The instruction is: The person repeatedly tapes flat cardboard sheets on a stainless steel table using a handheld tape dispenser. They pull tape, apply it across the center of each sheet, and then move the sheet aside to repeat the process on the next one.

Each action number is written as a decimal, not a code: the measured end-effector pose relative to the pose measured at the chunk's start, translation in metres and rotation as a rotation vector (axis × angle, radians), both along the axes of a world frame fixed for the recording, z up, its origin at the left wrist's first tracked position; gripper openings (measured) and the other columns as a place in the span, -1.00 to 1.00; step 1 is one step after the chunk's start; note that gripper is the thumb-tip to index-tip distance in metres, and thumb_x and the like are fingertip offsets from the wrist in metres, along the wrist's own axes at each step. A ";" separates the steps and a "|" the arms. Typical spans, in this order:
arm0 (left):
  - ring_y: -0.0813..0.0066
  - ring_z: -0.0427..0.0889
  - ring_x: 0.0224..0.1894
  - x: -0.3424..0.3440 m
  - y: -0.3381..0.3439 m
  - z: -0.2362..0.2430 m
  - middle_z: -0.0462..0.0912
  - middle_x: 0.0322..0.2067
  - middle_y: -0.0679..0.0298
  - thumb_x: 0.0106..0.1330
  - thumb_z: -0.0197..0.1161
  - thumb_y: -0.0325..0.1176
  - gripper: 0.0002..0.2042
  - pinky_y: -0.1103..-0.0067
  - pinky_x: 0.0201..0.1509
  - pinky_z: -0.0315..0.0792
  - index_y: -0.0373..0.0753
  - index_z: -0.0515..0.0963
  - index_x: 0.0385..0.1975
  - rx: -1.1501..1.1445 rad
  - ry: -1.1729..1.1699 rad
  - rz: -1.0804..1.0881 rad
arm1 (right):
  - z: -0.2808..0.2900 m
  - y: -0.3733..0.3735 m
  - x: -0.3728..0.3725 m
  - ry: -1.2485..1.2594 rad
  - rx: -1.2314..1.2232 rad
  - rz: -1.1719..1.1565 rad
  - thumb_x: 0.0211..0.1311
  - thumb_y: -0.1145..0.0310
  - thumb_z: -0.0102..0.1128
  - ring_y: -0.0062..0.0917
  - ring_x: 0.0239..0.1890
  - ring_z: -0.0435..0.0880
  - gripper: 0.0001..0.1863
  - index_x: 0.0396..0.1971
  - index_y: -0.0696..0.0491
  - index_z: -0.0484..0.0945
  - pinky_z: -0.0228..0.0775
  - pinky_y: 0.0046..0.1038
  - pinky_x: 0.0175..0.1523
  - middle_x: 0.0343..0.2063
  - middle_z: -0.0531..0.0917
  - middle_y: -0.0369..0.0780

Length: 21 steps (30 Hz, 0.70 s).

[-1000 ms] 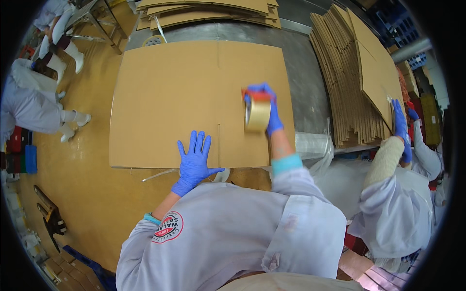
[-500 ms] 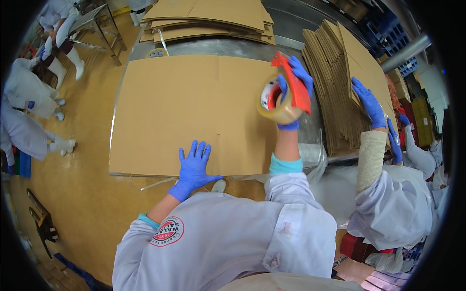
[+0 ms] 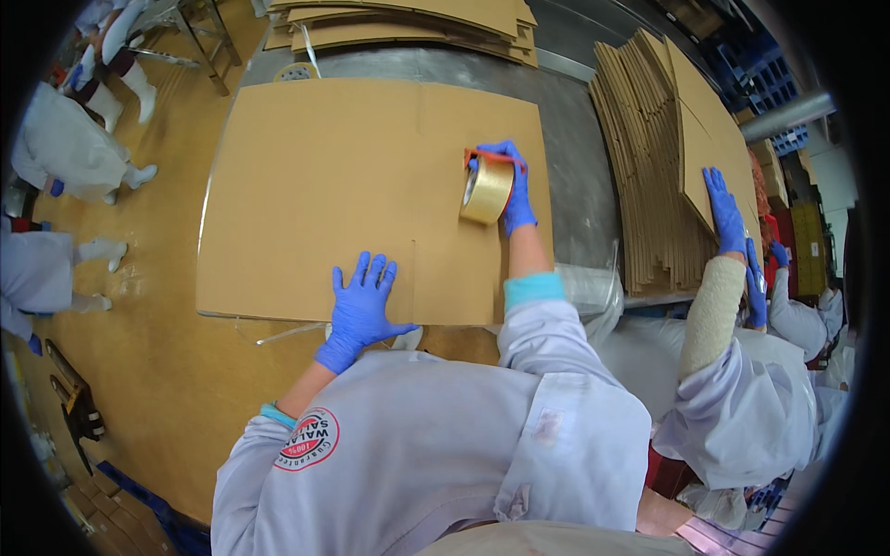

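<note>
A flat brown cardboard sheet point(image 3: 306, 195), seemingly a folded carton, lies across the metal table before me. Gloved in blue, my left hand point(image 3: 362, 301) rests with spread fingers on its near edge, left of the short slot at the middle. My right hand point(image 3: 516, 185) grips a red tape dispenser point(image 3: 491, 154) over the right half of the sheet. On the dispenser sits a wide roll of clear yellowish tape point(image 3: 489, 191). Whether the tape touches the cardboard I cannot tell.
Stacked cardboard point(image 3: 417, 23) lies at the table's far side, near another tape roll point(image 3: 295, 71). Folded cartons point(image 3: 640, 167) stand packed at the right, where a co-worker's gloved hand point(image 3: 723, 208) rests. A pallet jack point(image 3: 79, 408) is on the floor at left, with other people farther back.
My right hand has brought the tape dispenser left and lower, turning it over the cardboard. My left hand stays spread on the near edge. The whole view has shifted slightly.
</note>
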<state>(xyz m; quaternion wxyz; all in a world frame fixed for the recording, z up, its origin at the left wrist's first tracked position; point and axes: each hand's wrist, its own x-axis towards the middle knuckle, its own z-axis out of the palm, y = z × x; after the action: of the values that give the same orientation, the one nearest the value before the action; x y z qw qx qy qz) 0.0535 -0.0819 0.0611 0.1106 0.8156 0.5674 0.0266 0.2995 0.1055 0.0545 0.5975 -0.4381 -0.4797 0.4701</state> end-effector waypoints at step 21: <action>0.10 0.14 0.18 -0.008 0.006 0.011 0.25 0.05 0.03 -0.07 0.25 0.00 -0.21 0.14 0.06 0.13 -0.29 0.12 0.14 0.074 0.210 -0.265 | 0.045 -0.163 0.033 0.008 0.256 0.361 -0.04 0.31 0.16 -0.34 -0.36 0.57 -0.75 -0.39 0.17 0.47 0.40 -0.35 -0.15 -0.48 0.57 -0.12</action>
<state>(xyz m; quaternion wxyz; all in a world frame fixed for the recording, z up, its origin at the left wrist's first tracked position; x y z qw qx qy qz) 0.0453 -0.0755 0.0720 0.0233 0.8849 0.4621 -0.0527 0.3321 -0.0574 0.0992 0.5563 -0.2635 -0.6038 0.5065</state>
